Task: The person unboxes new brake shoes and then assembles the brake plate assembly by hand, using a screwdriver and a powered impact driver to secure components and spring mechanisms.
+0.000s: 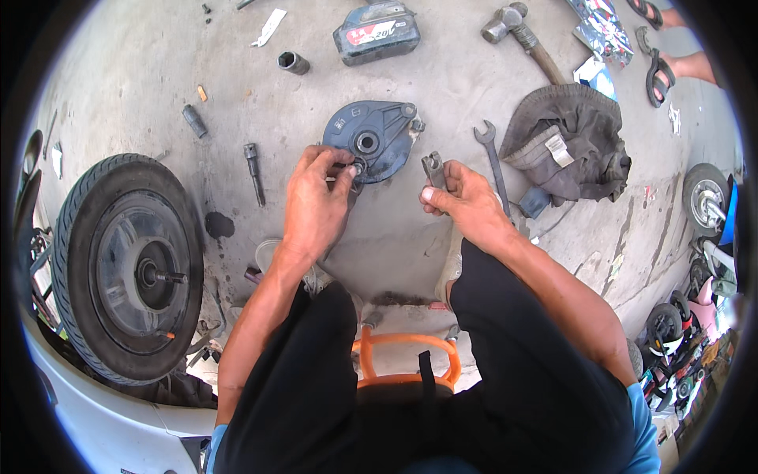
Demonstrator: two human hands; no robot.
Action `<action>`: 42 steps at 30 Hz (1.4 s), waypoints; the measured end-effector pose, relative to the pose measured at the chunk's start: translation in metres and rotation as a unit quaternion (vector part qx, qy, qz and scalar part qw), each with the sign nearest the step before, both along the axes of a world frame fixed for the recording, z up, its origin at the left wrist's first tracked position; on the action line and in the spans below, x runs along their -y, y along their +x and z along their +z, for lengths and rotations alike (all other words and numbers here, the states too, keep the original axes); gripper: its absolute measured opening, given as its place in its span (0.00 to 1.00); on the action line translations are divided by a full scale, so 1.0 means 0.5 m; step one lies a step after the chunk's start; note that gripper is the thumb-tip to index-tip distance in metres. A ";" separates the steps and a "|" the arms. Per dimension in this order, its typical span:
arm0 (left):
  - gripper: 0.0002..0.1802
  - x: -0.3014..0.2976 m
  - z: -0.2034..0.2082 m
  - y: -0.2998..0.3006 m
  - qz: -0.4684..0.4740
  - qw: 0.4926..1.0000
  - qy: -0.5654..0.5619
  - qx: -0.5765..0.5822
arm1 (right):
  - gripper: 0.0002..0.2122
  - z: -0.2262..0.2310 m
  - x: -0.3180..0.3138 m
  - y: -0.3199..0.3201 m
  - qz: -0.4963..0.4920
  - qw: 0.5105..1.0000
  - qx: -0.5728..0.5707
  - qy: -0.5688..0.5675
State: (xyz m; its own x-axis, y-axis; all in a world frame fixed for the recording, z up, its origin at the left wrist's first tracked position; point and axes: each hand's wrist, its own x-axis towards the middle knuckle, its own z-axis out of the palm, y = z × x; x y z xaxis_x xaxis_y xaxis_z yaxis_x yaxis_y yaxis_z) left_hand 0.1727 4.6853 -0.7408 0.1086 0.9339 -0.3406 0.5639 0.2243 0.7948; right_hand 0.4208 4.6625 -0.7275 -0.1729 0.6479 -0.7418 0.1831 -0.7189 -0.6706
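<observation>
A dark grey drum brake plate (pixel 378 133) lies flat on the concrete, its round centre hole facing up. At its lower left edge, my left hand (pixel 316 197) pinches a small round metal part (pixel 358 167) between thumb and fingertips; the fingers partly cover it. My right hand (pixel 467 197), just right of the plate and apart from it, is closed on a short grey metal lever (pixel 433 170) with a forked upper end. The lever's lower part is hidden in the fingers.
Around lie an open-end wrench (pixel 492 154), a hammer (pixel 527 43), dark cloth (pixel 588 130), a power tool battery (pixel 377 35), a socket (pixel 293 63) and a long bolt (pixel 254 174). A tyred wheel (pixel 126 268) stands left. Another person's sandalled foot (pixel 663 75) is upper right.
</observation>
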 end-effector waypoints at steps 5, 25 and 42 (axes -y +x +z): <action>0.21 0.016 0.007 0.006 -0.041 0.998 0.051 -0.024 | 0.15 -0.002 -0.009 -0.009 -0.004 1.000 -0.007 0.020; 0.16 0.008 0.005 0.036 -0.063 0.980 0.076 -0.171 | 0.12 -0.013 -0.008 -0.004 -0.031 0.999 -0.028 -0.021; 0.20 0.000 0.012 0.044 -0.088 0.977 0.061 -0.183 | 0.14 -0.012 -0.009 -0.002 -0.003 1.000 -0.019 -0.021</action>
